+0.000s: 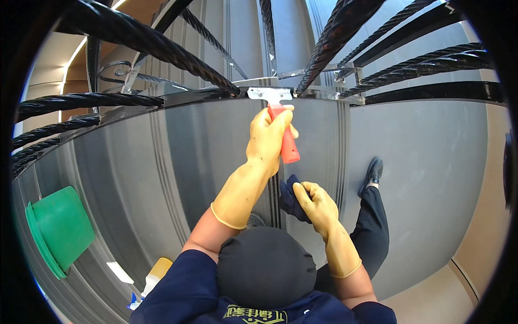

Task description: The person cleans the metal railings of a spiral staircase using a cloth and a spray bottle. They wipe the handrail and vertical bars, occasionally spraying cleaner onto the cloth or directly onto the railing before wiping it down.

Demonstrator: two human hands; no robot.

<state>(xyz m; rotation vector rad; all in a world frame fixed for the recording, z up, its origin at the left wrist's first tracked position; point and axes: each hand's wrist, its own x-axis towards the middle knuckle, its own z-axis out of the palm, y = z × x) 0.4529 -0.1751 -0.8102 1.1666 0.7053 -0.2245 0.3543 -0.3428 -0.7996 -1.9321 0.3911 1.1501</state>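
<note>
My left hand (267, 135), in a yellow rubber glove, grips the red handle (289, 143) of a scraper. The scraper's wide metal head (270, 94) lies against the black metal bottom rail (202, 97) of a railing, between two twisted bars. Lower and to the right, my right hand (319, 202), gloved the same way, holds a bunched dark blue cloth (292, 198). That cloth hangs clear of the rail. My fingers hide part of the handle and of the cloth.
Twisted black balusters (178, 56) fan out above the rail. Grey ribbed steps (218, 133) lie below. At left are a green plastic bucket (64, 227), a white block (119, 272) and a spray bottle (156, 275). A black shoe (371, 174) rests on the grey floor at right.
</note>
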